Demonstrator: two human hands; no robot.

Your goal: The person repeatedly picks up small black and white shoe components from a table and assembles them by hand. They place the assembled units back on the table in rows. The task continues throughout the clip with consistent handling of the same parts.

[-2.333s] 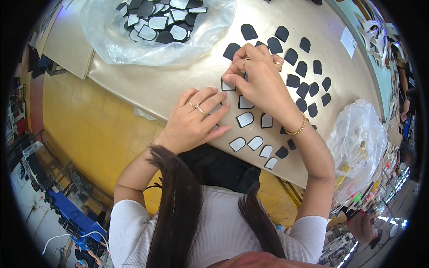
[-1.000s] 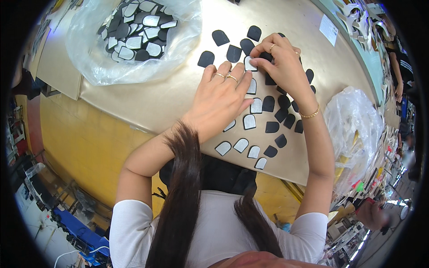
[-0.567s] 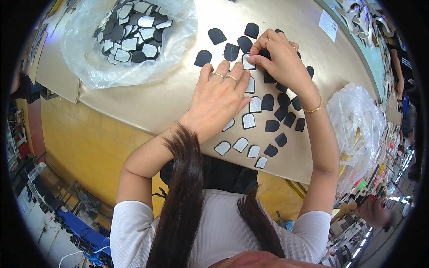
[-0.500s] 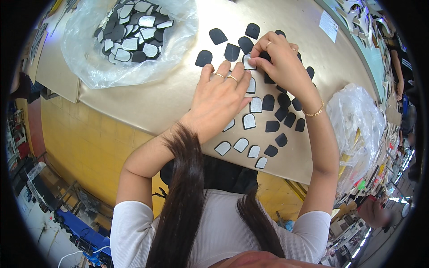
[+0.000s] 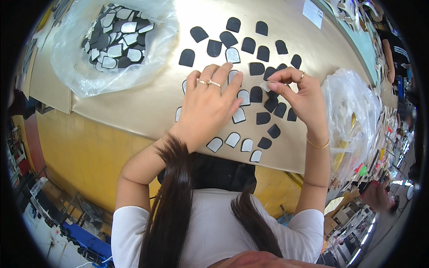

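The person's left hand (image 5: 209, 105) lies palm down over the gold-toned counter (image 5: 134, 107), its fingers loosely spread and partly covering some of the pale-topped pieces (image 5: 232, 55); how firmly the fingertips press cannot be told. The right hand (image 5: 300, 89) is pinched narrow, thumb and fingertips together on a small, thin, pale scrap (image 5: 265, 87), over a group of black pieces (image 5: 256, 94). All these pieces are flat, with one rounded end and one straight end. The pale-topped ones lie around the left hand and near the counter's front edge, while the black ones spread across the middle, a few overlapping or touching. To the left, an open plastic bag (image 5: 67, 62) contains a heap of mixed black and pale pieces (image 5: 114, 51). A crumpled clear bag (image 5: 351, 100) sits beyond the right forearm, and a white paper sheet (image 5: 313, 14) lies near the far edge.
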